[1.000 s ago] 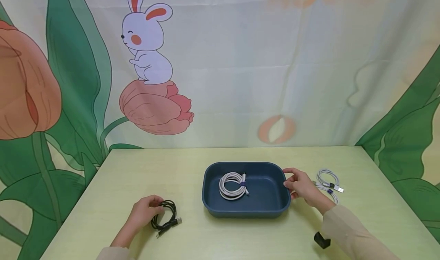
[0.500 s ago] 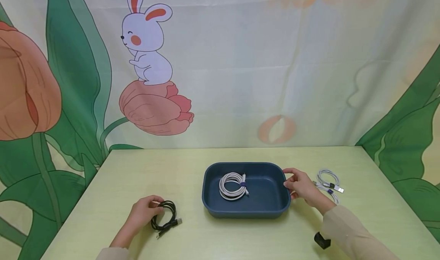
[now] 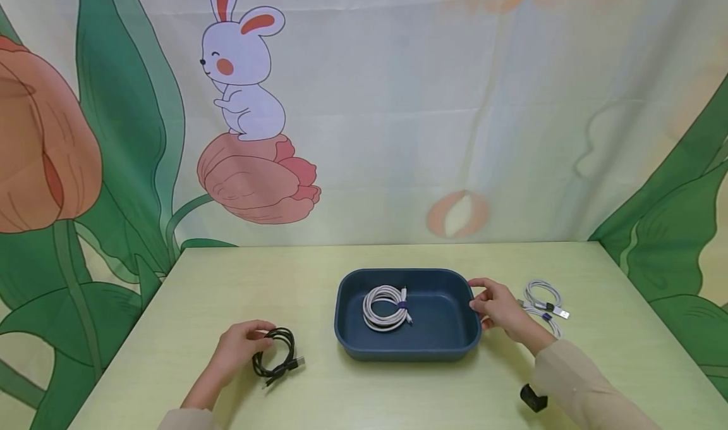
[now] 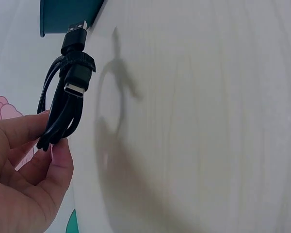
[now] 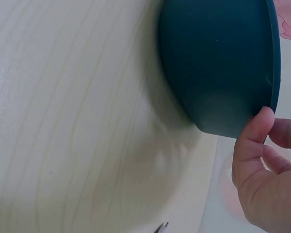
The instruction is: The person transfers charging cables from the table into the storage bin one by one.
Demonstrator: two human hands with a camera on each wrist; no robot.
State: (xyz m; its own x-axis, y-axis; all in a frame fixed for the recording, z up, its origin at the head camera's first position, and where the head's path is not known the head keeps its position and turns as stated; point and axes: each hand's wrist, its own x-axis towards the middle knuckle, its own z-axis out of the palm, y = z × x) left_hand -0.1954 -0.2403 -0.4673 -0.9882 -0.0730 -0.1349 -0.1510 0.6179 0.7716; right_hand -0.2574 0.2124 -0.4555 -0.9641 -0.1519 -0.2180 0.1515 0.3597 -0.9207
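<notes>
My left hand (image 3: pixel 237 348) pinches a coiled black USB cable (image 4: pixel 65 107) between thumb and fingers. A black strap binds the coil, and its USB-A plug (image 4: pixel 75 36) and USB-C plug (image 4: pixel 76 82) point away from the hand. In the left wrist view the coil's shadow falls on the table beside it. My right hand (image 3: pixel 500 308) grips the right rim of a dark blue rectangular bin (image 3: pixel 438 319), thumb on one side and fingers on the other. Inside the bin, toward its left, lies a coiled white cable (image 3: pixel 372 316) with a purple strap.
Two more coiled white cables (image 3: pixel 543 283) lie on the table (image 3: pixel 307 405) to the right of my right hand. Nearer, beside the right sleeve (image 3: pixel 574 376), sits a small black object (image 3: pixel 533 398). A printed curtain (image 3: pixel 387 133) hangs behind the table.
My left hand has shifted slightly up and to the right, carrying the black USB cable with it. The right hand and the bin have stayed in place.
</notes>
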